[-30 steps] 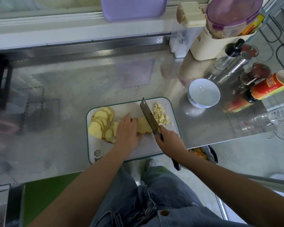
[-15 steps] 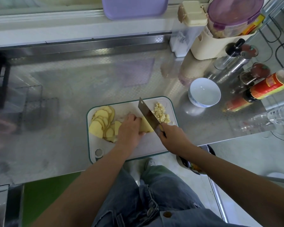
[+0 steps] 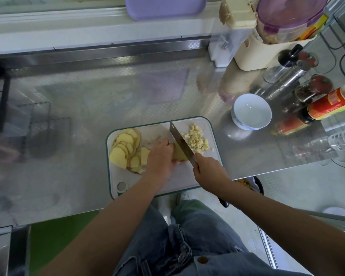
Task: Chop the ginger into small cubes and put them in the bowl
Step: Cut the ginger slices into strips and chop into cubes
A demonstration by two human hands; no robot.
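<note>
Now the left hand (image 3: 160, 156) is lying palm-down over the middle of the white, green-rimmed plastic cutting board (image 3: 187, 176), with the forearm reaching in across the board's near edge. Its grip is curling down over a yellow piece of ginger (image 3: 179, 155) and pinning it to the board. The right hand (image 3: 209, 172) is hanging over the board's near right part, its grip wrapping fully round the handle of a broad steel knife (image 3: 180, 143). The blade is standing on its edge against the right side of the held ginger. Its long axis is running from the board's near right towards its far edge, the tip pointing away from the person and slightly left. Small pale ginger cubes (image 3: 196, 139) are lying heaped in the board's far right corner, just right of the blade. Round yellow ginger slices (image 3: 124, 150) are overlapping on the board's left part, beside the left hand. A white ceramic bowl (image 3: 251, 111) is sitting on the shiny steel tabletop (image 3: 78, 136) just off the board's far right corner, not touching it.
</note>
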